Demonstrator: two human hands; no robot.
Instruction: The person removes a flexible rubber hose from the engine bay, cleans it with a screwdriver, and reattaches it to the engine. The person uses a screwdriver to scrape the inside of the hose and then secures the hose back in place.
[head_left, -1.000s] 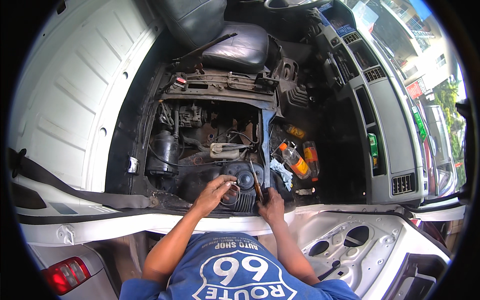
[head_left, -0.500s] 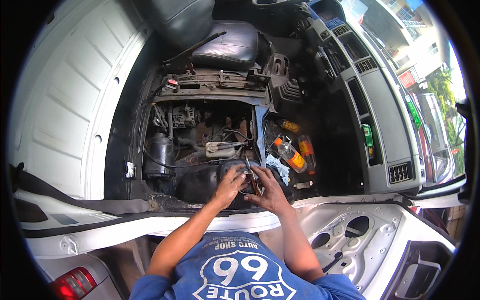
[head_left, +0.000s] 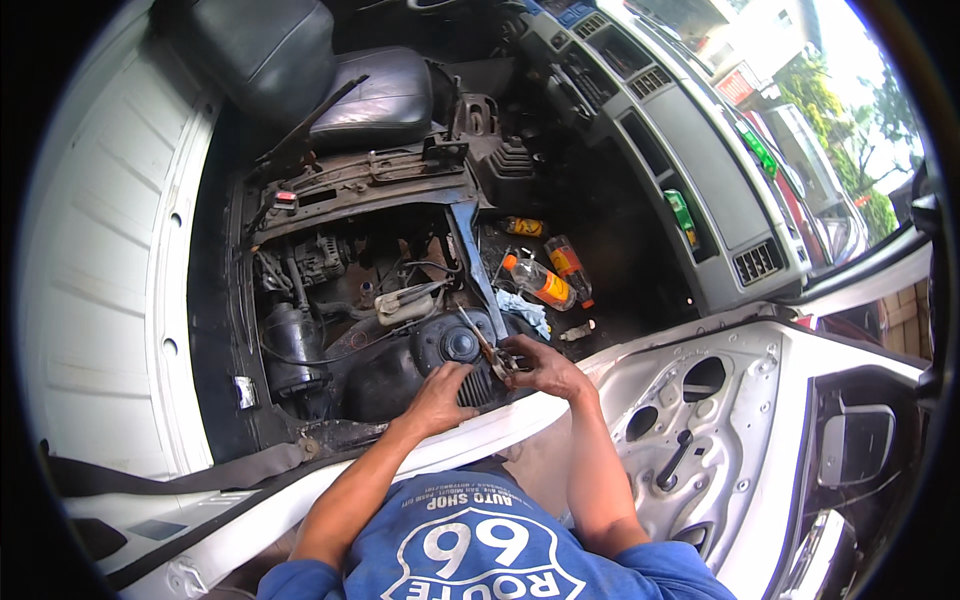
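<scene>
Fingers of the right hand are clamped on a slim tool with a brownish handle, a screwdriver by the look of it, its thin shaft slanting away and to the left over the near right corner of the open engine bay. A small metallic piece shows in the same grip, too blurred for me to name. Just to the left of it, the left hand hovers over the ribbed near part of a black cover, thumb and fingers apart; I cannot tell whether the fingertips touch the ribs. The cover's round cap sits just beyond both hands, close to the shaft. Past it, toward the middle of the bay, lies a pale plastic reservoir; a black cylinder stands near the bay's left edge, and an alternator sits toward its far left corner. A blue bar runs along the right edge. Right of that bar, on the dark cab floor, a crumpled light blue cloth lies near an orange-capped bottle, with a second bottle beside that and a yellow-labelled bottle farther off. Beyond the bay's far edge is a black seat. A white door with a black crank stands open at the right.
</scene>
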